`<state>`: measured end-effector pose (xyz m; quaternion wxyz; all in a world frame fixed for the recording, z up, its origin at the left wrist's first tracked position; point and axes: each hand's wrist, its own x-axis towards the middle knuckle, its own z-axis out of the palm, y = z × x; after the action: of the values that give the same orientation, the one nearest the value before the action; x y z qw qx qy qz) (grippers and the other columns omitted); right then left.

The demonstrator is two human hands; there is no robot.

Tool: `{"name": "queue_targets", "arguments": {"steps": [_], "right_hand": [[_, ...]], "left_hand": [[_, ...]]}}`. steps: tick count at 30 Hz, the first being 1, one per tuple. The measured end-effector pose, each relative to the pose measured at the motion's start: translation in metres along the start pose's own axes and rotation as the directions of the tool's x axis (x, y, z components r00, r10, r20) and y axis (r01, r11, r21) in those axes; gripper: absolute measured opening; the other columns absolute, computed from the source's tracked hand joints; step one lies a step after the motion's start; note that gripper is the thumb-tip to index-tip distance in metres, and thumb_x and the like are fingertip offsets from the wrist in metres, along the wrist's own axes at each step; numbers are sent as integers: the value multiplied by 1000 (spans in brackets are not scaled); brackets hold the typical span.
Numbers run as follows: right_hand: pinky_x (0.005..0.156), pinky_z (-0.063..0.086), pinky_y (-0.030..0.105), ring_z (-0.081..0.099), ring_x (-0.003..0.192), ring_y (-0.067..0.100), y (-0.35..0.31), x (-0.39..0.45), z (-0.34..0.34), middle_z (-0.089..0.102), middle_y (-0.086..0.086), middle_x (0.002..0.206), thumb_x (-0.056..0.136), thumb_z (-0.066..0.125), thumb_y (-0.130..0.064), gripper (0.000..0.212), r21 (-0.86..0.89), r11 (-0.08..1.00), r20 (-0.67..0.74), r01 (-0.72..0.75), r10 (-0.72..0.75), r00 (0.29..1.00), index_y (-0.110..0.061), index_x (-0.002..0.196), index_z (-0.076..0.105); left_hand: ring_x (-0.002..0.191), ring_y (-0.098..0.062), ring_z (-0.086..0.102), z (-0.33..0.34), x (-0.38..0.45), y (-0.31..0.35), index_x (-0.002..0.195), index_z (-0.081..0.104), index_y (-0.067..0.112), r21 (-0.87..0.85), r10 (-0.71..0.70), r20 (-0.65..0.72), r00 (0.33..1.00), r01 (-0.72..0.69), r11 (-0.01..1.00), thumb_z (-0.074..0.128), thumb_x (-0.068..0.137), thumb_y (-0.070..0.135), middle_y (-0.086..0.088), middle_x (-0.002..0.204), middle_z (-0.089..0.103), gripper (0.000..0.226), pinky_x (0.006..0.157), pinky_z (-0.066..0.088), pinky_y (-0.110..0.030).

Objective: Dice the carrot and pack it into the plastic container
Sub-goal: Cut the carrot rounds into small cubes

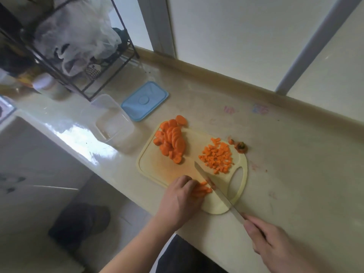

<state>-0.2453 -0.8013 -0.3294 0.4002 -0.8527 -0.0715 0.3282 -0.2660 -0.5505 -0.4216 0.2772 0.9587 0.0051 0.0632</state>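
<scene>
Two hands busy: left hand [182, 200] pinned carrot strips [201, 190] on board [149, 166] for steadiness; right hand [273, 247] gripped knife [214, 189]; diced pile [216, 156] aside; plastic container [113, 123] waited near, empty.

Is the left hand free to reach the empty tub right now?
Probably not yet: the left hand is holding carrot strips under the knife. Once it lets go, nothing blocks the way to the tub.

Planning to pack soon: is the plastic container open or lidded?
Open. The plastic container has no lid on; its blue lid lies flat beside it.
</scene>
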Motion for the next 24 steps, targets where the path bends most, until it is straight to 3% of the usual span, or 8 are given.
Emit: {"name": "queue_targets", "arguments": {"steps": [4,8,12,15,19,21,24], "right_hand": [[58,39,5,55,58,-15,2,8,-7,54,-35,50,94,53,-34,20,0,1000,-15,14,-14,1000,-53,98,57],[58,38,3,54,62,-19,0,13,-9,51,-40,51,96,50,-33,19,-31,999,24,36,-35,999,-51,100,56],[57,40,7,59,62,-9,-3,15,0,55,-32,51,94,50,-33,24,-48,997,67,67,-64,996,-40,112,65],[56,39,8,59,60,-6,-5,20,-2,56,-30,51,94,49,-35,27,-54,996,84,77,-73,994,-46,114,62],[53,38,11,53,50,0,-7,23,-5,54,-17,46,94,49,-34,25,-8,998,86,62,-61,994,-56,102,56],[55,39,8,55,53,-3,-7,23,-5,56,-22,48,90,47,-43,20,16,999,64,31,-32,997,-57,100,55],[55,40,9,56,53,-3,-8,24,-3,57,-21,50,75,39,-56,33,27,999,56,26,-27,998,-55,103,57]], "left_hand": [[75,-20,62,5,-4,7,99,73,14,14,-76,-61,995,77,997,63,82,49,0,90,64,40,65,56,-31],[75,-19,61,10,-3,3,100,72,14,41,-47,-97,994,51,998,64,81,57,0,89,63,48,66,53,-29],[75,-21,59,16,-5,-1,98,70,10,45,-6,-127,992,11,999,67,82,58,-2,88,63,51,64,52,-33],[75,-20,57,18,-9,-3,99,69,10,48,12,-169,986,-4,999,68,85,59,-3,88,61,51,65,50,-34],[79,-21,59,22,-14,-2,105,68,11,65,32,-184,982,-21,998,66,88,60,-4,93,62,52,69,54,-34],[84,-23,62,22,-14,-2,112,65,11,83,57,-199,978,-41,996,67,88,57,-7,100,64,52,74,55,-34],[98,-28,61,19,-10,-9,119,63,10,84,206,-195,959,-193,978,72,93,40,-12,113,65,40,84,54,-36]]}}
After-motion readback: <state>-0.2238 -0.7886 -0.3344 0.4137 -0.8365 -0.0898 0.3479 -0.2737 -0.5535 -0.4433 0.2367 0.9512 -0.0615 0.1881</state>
